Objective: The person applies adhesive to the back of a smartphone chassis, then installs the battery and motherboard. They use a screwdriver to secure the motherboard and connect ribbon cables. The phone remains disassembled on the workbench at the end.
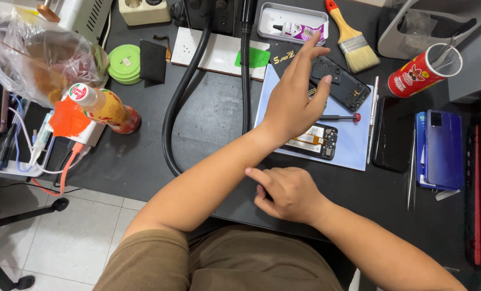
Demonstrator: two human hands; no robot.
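Left hand [291,102]: extended over the pale blue work mat [353,141], fingers spread and slightly lifted, gripping nothing; fingertips reach toward the black phone frame [343,83] lying face-open at the mat's far edge. Right hand [286,191]: rests on the near edge of the black counter [213,116], loosely curled, index finger extended against the left forearm; it holds nothing.

Work item: a disassembled phone. The opened phone body [317,141], circuitry and gold-coloured parts exposed, lies on the mat just under the left wrist, apart from the frame. A red-tipped screwdriver [341,117] lies between the two pieces.

Progress, as judged: the phone is already opened and split into two parts; no tool is in hand; reassembly or further stripping remains undone.

Surroundings: a brush [350,37] and a small grey tray [293,22] beyond the mat; a red can [423,71] holding tools, a dark phone [392,134] and a purple phone [444,148] to the right; black hoses [184,89], a green disc [125,63] and a bottle [103,108] to the left.
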